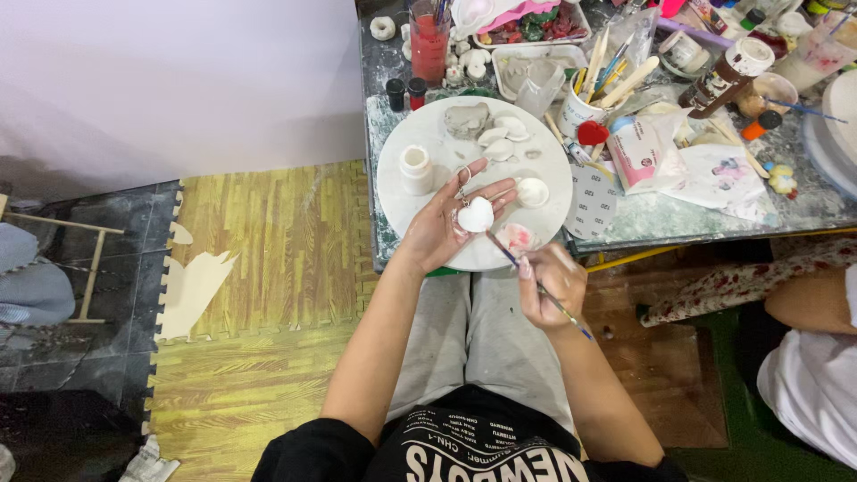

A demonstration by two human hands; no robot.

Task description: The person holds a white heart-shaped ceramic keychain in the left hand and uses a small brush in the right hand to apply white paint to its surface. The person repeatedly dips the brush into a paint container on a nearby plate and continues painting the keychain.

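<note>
My right hand [552, 284] pinches a thin brush [536, 284], tip just beside the small white heart [476, 214] cupped in my left hand [446, 223]. Bristles look loaded, I think; a slip could smear paint onto my fingers.

I see the small white heart-shaped clay piece [476, 214] in my left hand [446, 223] over the round white turntable board [411, 201]; my right hand [552, 281], nearer me, points the thin blue-handled paintbrush [536, 284] toward it.
</note>
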